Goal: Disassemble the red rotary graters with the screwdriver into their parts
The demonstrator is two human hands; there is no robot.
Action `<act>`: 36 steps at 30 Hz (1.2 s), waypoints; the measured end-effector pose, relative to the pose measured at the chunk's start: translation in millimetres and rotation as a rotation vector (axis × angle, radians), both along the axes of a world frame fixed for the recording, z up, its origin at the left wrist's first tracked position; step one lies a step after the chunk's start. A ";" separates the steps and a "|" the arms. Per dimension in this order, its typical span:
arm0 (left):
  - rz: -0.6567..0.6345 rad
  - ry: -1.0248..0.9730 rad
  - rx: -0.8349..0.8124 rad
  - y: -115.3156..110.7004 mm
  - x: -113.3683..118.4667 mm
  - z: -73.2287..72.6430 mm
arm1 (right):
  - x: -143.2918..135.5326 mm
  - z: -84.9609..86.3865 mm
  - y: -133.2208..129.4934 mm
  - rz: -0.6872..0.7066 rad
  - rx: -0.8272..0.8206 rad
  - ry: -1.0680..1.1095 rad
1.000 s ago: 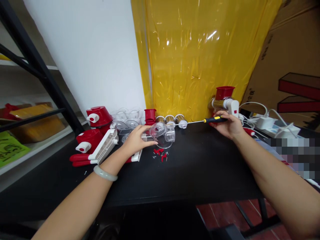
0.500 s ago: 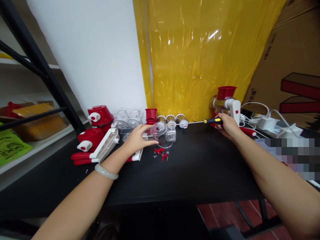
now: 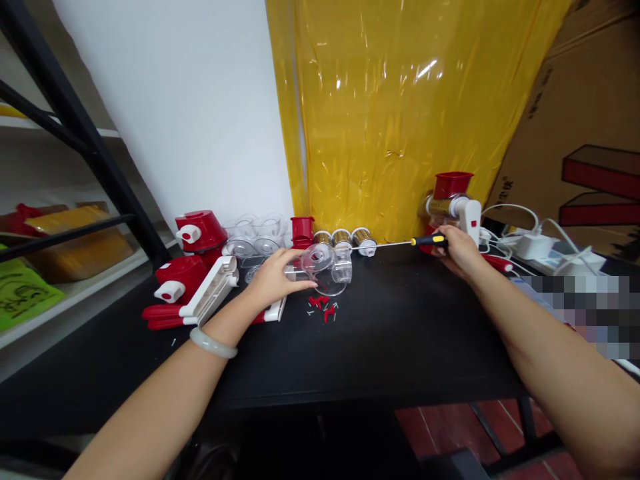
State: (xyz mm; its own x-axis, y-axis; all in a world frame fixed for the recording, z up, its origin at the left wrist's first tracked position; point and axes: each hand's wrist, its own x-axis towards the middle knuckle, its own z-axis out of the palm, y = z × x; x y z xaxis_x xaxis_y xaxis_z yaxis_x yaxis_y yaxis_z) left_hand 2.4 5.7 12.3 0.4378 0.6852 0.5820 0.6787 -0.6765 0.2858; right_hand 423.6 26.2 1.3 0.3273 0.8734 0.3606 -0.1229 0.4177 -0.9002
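My left hand [image 3: 281, 275] grips a clear plastic grater housing [image 3: 330, 283] from its left side, thumb toward me and fingers on the far side. My right hand [image 3: 456, 248] is closed round the black and yellow handle of a screwdriver [image 3: 429, 241]. Its long shaft points left, and the tip reaches the right end of the clear housing; whether it sits in a screw is too small to make out. Just in front of the housing lie small red plastic pieces [image 3: 329, 313] and several little screws [image 3: 310, 313].
Red bases [image 3: 181, 277] with white knobs and white-and-red handles [image 3: 210, 293] stand at left. Behind are clear housings [image 3: 270, 227], a red hopper [image 3: 302, 231] and metal grater drums [image 3: 363, 239]. An assembled grater [image 3: 469, 220] and white chargers [image 3: 537, 243] with cables are at right.
My right hand and the screwdriver have shifted very slightly to the right. My left hand and the clear housing stay in place.
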 end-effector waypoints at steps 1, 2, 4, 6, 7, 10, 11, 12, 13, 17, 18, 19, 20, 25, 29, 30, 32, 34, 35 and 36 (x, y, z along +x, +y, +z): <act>0.000 0.000 -0.002 -0.1 0.1 0.0 | -0.6 0.2 -0.3 -0.003 0.008 0.000; 0.000 -0.003 -0.001 -0.2 0.2 0.1 | -1.3 0.5 -0.6 -0.006 0.018 -0.001; 0.001 -0.007 0.004 -0.5 0.5 0.4 | -2.2 0.9 -0.9 -0.015 0.041 -0.001; 0.005 -0.006 0.004 -1.1 0.8 0.8 | -2.5 1.2 -0.7 -0.027 0.055 0.002; 0.006 -0.004 0.001 -1.5 0.9 1.1 | -2.3 1.2 -0.5 -0.038 0.059 0.003; 0.009 -0.002 0.000 -2.4 1.0 1.3 | -0.8 0.7 0.7 -0.069 0.073 -0.008; 0.010 -0.003 0.002 -2.6 1.0 1.3 | -0.1 0.4 1.1 -0.075 0.076 -0.016; 0.011 -0.003 0.003 -2.9 1.1 1.3 | 0.8 0.2 1.6 -0.077 0.074 -0.022; 0.011 -0.005 0.002 -3.1 1.2 1.4 | 1.7 -0.1 2.2 -0.072 0.065 -0.024; 0.021 -0.001 -0.013 -3.9 1.9 2.5 | 5.4 -1.2 5.6 -0.034 0.020 0.008; 0.023 -0.001 -0.012 -4.0 2.0 2.7 | 6.2 -1.6 6.7 -0.027 0.019 0.012; 0.024 0.000 -0.011 -3.9 2.0 2.7 | 6.9 -1.9 7.8 -0.021 0.025 0.012; 0.024 -0.001 -0.009 -3.8 1.9 2.6 | 7.5 -2.3 8.6 -0.018 0.033 0.009; 0.018 -0.006 -0.015 -3.0 0.8 1.7 | 9.0 -1.7 4.8 0.070 0.050 0.059; 0.016 -0.005 -0.007 -2.5 0.4 1.7 | 8.5 0.6 -4.2 0.243 0.015 0.110; 0.016 -0.008 -0.007 -2.3 0.2 1.6 | 8.4 0.8 -5.2 0.262 0.012 0.113; 0.022 -0.011 -0.010 -1.6 -0.1 1.0 | 8.3 0.2 -4.7 0.246 0.005 0.097; 0.031 -0.010 -0.010 -0.8 -0.3 0.2 | 8.7 -1.6 -2.0 0.180 -0.026 0.041; 0.034 -0.008 -0.008 -0.5 -0.4 -0.1 | 9.0 -2.5 -0.5 0.151 -0.051 -0.005; 0.032 -0.006 -0.007 -0.3 -0.4 -0.3 | 9.2 -3.3 0.6 0.138 -0.074 -0.052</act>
